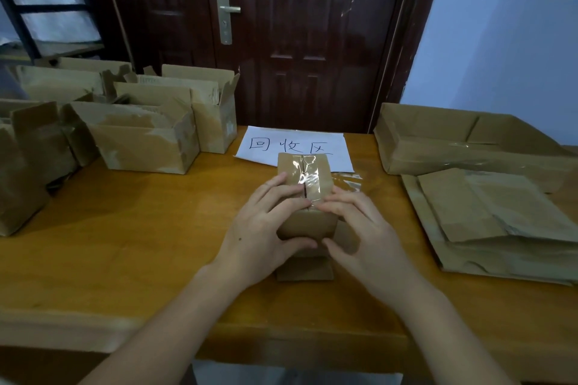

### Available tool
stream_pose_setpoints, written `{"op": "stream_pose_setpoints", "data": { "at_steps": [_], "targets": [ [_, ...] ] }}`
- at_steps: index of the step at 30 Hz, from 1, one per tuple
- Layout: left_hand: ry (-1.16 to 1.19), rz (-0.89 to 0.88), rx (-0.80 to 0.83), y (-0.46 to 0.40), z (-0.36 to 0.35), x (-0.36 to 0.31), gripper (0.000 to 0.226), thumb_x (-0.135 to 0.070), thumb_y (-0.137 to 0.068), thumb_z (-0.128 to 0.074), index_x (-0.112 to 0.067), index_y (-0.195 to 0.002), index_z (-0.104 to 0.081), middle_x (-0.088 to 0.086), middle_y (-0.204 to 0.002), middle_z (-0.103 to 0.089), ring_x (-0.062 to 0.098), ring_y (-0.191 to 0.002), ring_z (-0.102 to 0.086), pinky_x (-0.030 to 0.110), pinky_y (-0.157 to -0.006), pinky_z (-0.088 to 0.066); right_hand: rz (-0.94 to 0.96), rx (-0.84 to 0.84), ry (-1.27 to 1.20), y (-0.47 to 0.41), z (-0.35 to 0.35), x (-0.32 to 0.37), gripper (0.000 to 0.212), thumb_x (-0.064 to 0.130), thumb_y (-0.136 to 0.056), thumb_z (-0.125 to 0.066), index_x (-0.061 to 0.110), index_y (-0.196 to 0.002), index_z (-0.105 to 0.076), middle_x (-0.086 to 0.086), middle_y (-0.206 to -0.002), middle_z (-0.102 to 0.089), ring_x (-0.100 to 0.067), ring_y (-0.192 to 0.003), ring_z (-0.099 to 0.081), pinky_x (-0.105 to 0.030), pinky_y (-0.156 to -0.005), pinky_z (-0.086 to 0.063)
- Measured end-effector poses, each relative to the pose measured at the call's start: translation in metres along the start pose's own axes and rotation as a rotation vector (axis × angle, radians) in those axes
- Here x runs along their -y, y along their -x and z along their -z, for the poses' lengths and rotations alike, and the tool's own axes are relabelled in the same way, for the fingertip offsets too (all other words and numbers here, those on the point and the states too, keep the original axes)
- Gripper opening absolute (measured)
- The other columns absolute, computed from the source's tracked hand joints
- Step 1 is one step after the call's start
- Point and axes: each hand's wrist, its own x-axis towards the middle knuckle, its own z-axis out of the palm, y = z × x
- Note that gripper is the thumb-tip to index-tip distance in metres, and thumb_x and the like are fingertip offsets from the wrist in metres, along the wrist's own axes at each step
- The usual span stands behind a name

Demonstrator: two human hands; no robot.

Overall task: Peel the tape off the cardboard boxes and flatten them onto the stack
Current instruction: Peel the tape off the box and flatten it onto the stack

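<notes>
The small cardboard box stands in the middle of the wooden table, just in front of the white paper sheet with handwritten characters, and you have both hands on it. A strip of clear tape runs along the seam of its top flaps, wrinkled and shiny, and a loose piece of clear tape shows just right of the box. Your left hand wraps the box's left side, fingers curled over the top edge and thumb pressed against the near face. Your right hand cups the right side, its fingertips meeting the near end of the tape at the seam; whether they are pinching the tape or only pressing it, you cannot tell from here. To your left, several open boxes crowd together upright on the table. To your right lies the stack of flattened boxes, with a shallow cardboard tray behind it. A dark wooden door stands behind the table.
</notes>
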Motion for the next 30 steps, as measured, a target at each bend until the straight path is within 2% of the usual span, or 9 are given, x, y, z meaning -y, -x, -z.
{"op": "stream_pose_setpoints", "data": {
  "at_steps": [4,9,13,17,21,24,30],
  "targets": [
    [0.014,0.001,-0.013,0.0011,-0.0003,0.0006,0.060,-0.049,-0.080,-0.080,-0.022,-0.132,-0.065,-0.004,-0.147,-0.056,0.016,-0.152,-0.032,0.030,-0.120,-0.027,-0.008,-0.015,-0.022,-0.0007,-0.0002,0.0012,0.055,0.008,-0.082,-0.081,0.018,-0.133,-0.063,0.003,-0.139,-0.054,-0.012,-0.143,-0.040,-0.036,-0.115,-0.042],
    [0.054,0.038,0.036,0.0019,0.0024,-0.0007,0.059,-0.045,-0.082,-0.079,-0.025,-0.135,-0.061,-0.007,-0.152,-0.050,0.015,-0.155,-0.026,0.038,-0.117,-0.033,-0.015,-0.047,-0.123,0.0008,0.0019,-0.0016,0.049,-0.003,-0.087,-0.072,0.016,-0.132,-0.065,0.004,-0.137,-0.058,-0.011,-0.142,-0.042,-0.042,-0.109,-0.049],
    [0.110,0.085,0.106,0.0030,0.0053,-0.0003,0.062,-0.047,-0.085,-0.073,-0.031,-0.141,-0.051,-0.015,-0.160,-0.036,0.007,-0.157,-0.013,0.030,-0.113,-0.028,-0.016,-0.056,-0.159,0.0022,0.0029,-0.0034,0.048,-0.009,-0.089,-0.066,0.013,-0.131,-0.066,0.004,-0.136,-0.060,-0.010,-0.141,-0.045,-0.045,-0.104,-0.052],
    [0.061,0.084,0.122,0.0063,0.0028,-0.0028,0.088,-0.047,-0.071,-0.089,-0.032,-0.144,-0.040,-0.009,-0.163,-0.028,0.011,-0.158,-0.008,0.038,-0.110,-0.038,-0.019,-0.061,-0.170,0.0021,0.0012,-0.0026,0.046,-0.010,-0.089,-0.065,0.012,-0.130,-0.066,0.003,-0.136,-0.060,-0.011,-0.141,-0.045,-0.046,-0.104,-0.052],
    [0.002,0.092,0.096,0.0063,-0.0025,-0.0068,0.104,-0.048,-0.064,-0.095,-0.027,-0.145,-0.035,-0.002,-0.161,-0.027,0.015,-0.158,-0.011,0.038,-0.112,-0.037,-0.034,-0.064,-0.193,0.0040,-0.0004,-0.0026,0.047,-0.010,-0.089,-0.066,0.011,-0.131,-0.066,0.002,-0.137,-0.059,-0.012,-0.142,-0.044,-0.047,-0.104,-0.052],
    [-0.025,0.062,0.074,0.0065,-0.0030,-0.0065,0.099,-0.046,-0.065,-0.094,-0.025,-0.143,-0.038,0.001,-0.158,-0.031,0.018,-0.157,-0.015,0.041,-0.114,-0.039,-0.036,-0.072,-0.192,0.0041,-0.0008,-0.0019,0.047,-0.010,-0.089,-0.066,0.013,-0.131,-0.066,0.003,-0.137,-0.059,-0.012,-0.142,-0.044,-0.046,-0.103,-0.053],
    [-0.042,0.023,0.031,0.0060,0.0020,-0.0079,0.085,-0.040,-0.066,-0.095,-0.025,-0.135,-0.048,-0.001,-0.155,-0.038,0.023,-0.155,-0.025,0.041,-0.104,-0.047,-0.005,-0.053,-0.149,0.0023,0.0019,-0.0013,0.049,-0.010,-0.088,-0.067,0.012,-0.131,-0.065,0.003,-0.137,-0.059,-0.011,-0.142,-0.043,-0.044,-0.105,-0.052]
  ]
}}
